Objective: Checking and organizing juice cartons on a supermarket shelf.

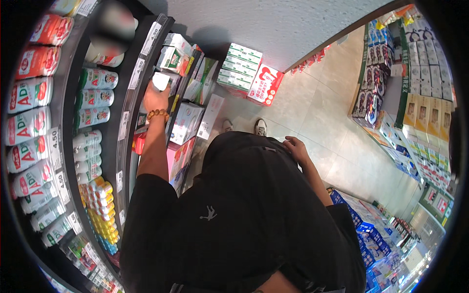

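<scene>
1. On my feed, a shelf unit (71, 97) runs along the left, bottles (29, 127) in rows on it.
2. I see the left hand (155, 101) at that unit, around a container (161, 81).
3. The right hand (297, 149) is beside the body, apart from the shelves.
4. Ahead, stacked cartons (238, 69) and, just right, a box (265, 85) stand by a wall (273, 24).
5. Across the floor (317, 105), right, I have packages (421, 113).

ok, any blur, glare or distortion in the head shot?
Head view: left shelf edges bow toward the black rim; a soft blur covers an upper-left package; the white item at the left hand looks washed out; floor shows sheen.
</scene>
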The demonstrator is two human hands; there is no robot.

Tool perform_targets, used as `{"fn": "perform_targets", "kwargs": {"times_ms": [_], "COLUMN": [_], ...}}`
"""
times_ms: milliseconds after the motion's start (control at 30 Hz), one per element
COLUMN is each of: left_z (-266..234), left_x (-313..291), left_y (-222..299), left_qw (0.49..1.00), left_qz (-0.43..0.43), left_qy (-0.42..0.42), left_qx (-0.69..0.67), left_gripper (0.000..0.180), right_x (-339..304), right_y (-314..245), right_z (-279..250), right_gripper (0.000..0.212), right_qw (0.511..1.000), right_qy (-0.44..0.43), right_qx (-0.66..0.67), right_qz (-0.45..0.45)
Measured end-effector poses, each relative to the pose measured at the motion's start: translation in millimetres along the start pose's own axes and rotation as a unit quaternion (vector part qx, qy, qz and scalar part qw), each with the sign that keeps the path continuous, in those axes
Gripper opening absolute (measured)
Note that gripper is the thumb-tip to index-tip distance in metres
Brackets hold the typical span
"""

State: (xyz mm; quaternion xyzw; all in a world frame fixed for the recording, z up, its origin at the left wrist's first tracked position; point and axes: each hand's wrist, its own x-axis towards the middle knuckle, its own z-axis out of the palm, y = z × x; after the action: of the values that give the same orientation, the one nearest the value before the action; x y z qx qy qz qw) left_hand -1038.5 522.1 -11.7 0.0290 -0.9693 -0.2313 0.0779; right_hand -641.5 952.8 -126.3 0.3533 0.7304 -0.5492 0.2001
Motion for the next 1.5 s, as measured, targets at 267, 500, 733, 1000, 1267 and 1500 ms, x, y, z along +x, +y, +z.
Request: {"fn": "perform_targets", "kwargs": {"times_ms": [267, 500, 733, 1000, 1267, 1500], "left_z": [21.2, 44.8, 55.3, 55.6, 42.4, 87.2], "left_x": [19.2, 27.7, 37.5, 30.2, -28.7, -28.4], "left_y": [-23.5, -45.2, -49.5, -43.5, -27.0, -74.5], "left_qw": [0.998, 0.999, 0.998, 0.999, 0.993, 0.781], "left_qz": [-0.034, -0.002, -0.029, -0.024, 0.034, -0.359], "left_qy": [-0.045, -0.043, -0.055, -0.029, 0.106, -0.018], "left_qx": [-0.003, -0.012, 0.011, 0.035, -0.044, -0.511], "left_gripper": [0.048, 0.049, 0.050, 0.062, 0.062, 0.077], "right_x": [-4.3, -9.6, -11.1, -12.6, -7.9, -3.8], "right_y": [3.1, 0.1, 14.3, 9.7, 13.8, 23.8], "right_z": [14.6, 22.1, 23.3, 21.4, 26.3, 28.3], "right_gripper": [0.045, 0.046, 0.046, 0.043, 0.045, 0.046], "right_qw": [0.995, 0.998, 0.997, 0.997, 0.997, 0.996], "right_qy": [0.034, 0.058, 0.078, 0.069, 0.075, 0.074], "right_qx": [0.083, -0.004, -0.004, 0.018, 0.017, 0.038], "right_qz": [0.039, 0.017, 0.014, 0.014, 0.024, 0.031]}}
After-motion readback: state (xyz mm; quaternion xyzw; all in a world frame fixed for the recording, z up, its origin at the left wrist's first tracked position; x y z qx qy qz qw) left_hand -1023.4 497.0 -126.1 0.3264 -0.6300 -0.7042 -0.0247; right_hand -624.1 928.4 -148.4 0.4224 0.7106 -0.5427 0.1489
